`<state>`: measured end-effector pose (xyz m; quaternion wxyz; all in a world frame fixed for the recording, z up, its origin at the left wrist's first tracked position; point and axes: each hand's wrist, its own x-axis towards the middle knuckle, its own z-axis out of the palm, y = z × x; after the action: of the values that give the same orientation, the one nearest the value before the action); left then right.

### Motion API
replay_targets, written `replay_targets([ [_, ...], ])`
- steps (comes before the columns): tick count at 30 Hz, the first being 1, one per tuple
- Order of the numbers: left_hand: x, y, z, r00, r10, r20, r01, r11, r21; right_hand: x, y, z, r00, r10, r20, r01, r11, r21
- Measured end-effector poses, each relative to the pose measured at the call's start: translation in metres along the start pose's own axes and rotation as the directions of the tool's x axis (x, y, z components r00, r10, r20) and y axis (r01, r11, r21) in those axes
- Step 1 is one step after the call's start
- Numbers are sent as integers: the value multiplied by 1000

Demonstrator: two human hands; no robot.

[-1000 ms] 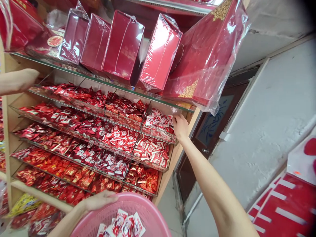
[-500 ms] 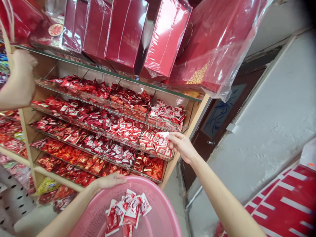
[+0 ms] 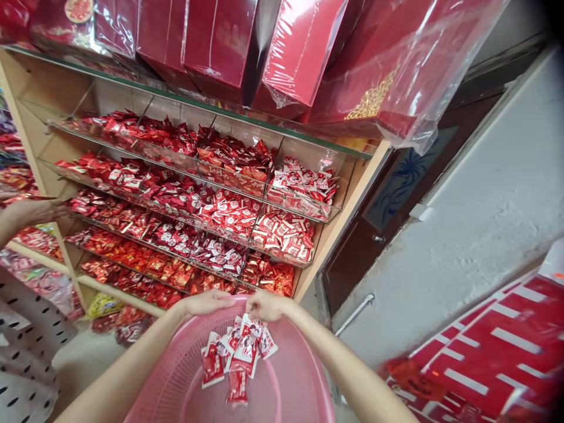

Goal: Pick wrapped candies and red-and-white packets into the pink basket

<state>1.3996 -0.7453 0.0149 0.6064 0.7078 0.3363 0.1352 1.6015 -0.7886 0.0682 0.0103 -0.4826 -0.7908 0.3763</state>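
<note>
My left hand (image 3: 206, 302) is closed on the far rim of a pink plastic basket (image 3: 304, 364), which has perforated sides. Inside it lies a small heap of red-and-white candy packets (image 3: 238, 346) with printed figures. Over the heap, just inside the far rim, my right hand (image 3: 268, 306) has its fingers pinched at the edge of a white-and-red candy packet (image 3: 249, 326). Similar packets fill the right-hand bin (image 3: 284, 232) of the shelf beyond the basket.
Tilted glass shelves (image 3: 176, 155) hold bins of red wrapped sweets. Large wrapped red boxes (image 3: 220, 47) stand on top. At the left, another person's hand (image 3: 33, 211) and dotted clothing (image 3: 26, 341) show. A grey wall (image 3: 476, 235) and brown door (image 3: 352, 264) lie right.
My right hand has come down from the right-hand shelf bin to the basket with a candy packet. My left hand stays on the rim. The other person's hand has moved lower.
</note>
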Motion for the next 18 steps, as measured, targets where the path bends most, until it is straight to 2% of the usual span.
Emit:
replay_targets([
  [2,-1,-1,1,1000,-10,-4,9,1000,-2,4,0,5,995,49,81,-45,997,-55],
  [6,-6,-3,3,1000,-6,1,6,999,-35,2,3,10,954,183,239,-162,981,-105],
  [11,-7,-6,6,1000,12,20,-9,995,-104,-4,7,17,938,281,202,-240,949,-203],
  [16,-3,-10,7,999,17,37,-14,996,-86,-5,16,34,814,392,428,-319,918,-236],
  [18,-1,-10,9,999,4,47,0,997,-83,-4,22,40,816,407,410,-312,908,-280],
])
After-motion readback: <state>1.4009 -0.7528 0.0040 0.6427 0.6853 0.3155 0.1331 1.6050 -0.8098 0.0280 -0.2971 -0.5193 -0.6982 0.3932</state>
